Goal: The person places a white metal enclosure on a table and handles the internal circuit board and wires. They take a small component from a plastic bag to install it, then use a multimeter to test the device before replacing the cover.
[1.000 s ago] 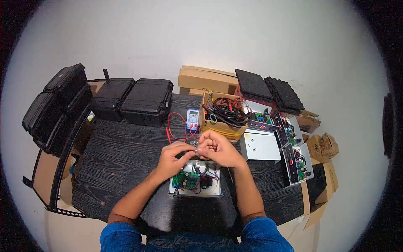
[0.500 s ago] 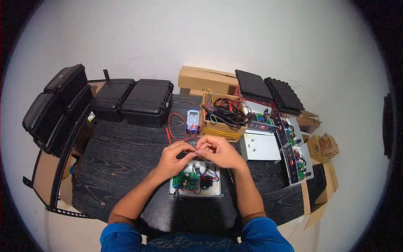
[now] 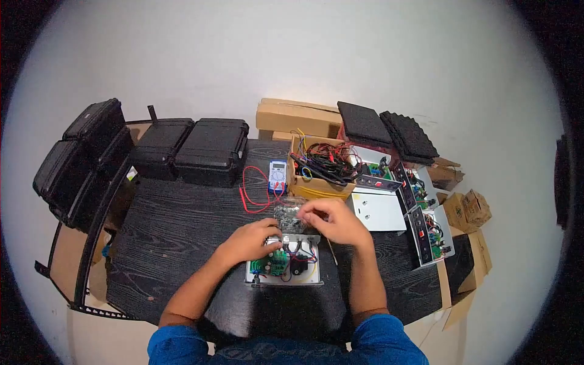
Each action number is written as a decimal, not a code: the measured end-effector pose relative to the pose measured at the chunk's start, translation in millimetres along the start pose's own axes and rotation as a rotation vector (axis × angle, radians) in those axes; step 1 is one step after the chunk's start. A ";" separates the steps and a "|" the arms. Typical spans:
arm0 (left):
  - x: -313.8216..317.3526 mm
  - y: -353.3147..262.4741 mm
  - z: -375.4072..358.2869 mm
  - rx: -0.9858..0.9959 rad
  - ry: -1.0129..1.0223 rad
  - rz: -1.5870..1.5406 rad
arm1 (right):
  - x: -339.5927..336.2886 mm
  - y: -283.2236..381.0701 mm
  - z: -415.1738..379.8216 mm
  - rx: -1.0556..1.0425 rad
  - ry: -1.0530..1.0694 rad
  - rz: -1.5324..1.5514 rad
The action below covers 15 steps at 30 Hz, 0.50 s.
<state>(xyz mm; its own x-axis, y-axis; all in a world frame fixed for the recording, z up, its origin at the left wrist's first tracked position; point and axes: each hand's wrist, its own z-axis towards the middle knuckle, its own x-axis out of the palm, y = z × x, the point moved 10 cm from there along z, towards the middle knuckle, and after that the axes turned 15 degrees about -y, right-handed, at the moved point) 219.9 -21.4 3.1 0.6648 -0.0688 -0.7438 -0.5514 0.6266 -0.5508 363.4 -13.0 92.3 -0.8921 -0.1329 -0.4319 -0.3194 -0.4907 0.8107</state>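
Note:
An open white metal case with a green circuit board, a black component and wires inside lies before me. My left hand is at its far left corner, fingers behind the rear panel and thumb in front, closed on the case edge. My right hand hovers over a clear plastic box of small parts behind the case. Its thumb and fingers are pinched together; what they hold, if anything, is too small to make out.
A blue multimeter with red leads lies behind the clear box. Beside it stands a cardboard box of cables. Several similar cases are at the right. Black hard cases stand at the left. A thin rod lies near my right wrist.
My hands have parted from a shared pinch above the case. The right moved over the clear box, uncovering more of it; the left lowered to the case's rear corner.

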 end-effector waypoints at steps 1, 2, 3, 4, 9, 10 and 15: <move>-1.4 -0.2 0.0 0.012 0.003 0.010 | -2.1 8.5 -5.7 -0.080 0.006 -0.060; -1.6 0.3 -1.2 0.024 0.006 0.019 | -2.0 17.8 -13.4 -0.158 0.012 -0.120; -1.7 1.1 -1.7 0.036 0.007 0.028 | 3.2 23.7 -24.1 -0.126 0.054 -0.046; -1.2 2.7 -2.2 0.044 0.011 0.035 | 13.0 21.2 -36.2 -0.073 0.158 -0.008; 2.3 8.0 -5.0 0.028 0.053 0.053 | 47.0 -13.6 -115.6 0.106 0.437 0.253; 2.6 7.2 -5.6 0.028 0.062 0.046 | 48.5 -19.6 -128.7 0.215 0.427 0.219; 7.4 2.9 -9.8 0.116 0.087 0.039 | 41.9 -44.1 -173.2 0.327 0.266 0.202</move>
<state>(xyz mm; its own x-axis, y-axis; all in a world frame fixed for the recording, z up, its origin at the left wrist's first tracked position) 218.2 -27.8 -7.8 0.5951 -0.1061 -0.7966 -0.5112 0.7149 -0.4770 395.5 -146.0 -29.9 -0.8474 -0.4349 -0.3047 -0.2703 -0.1407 0.9524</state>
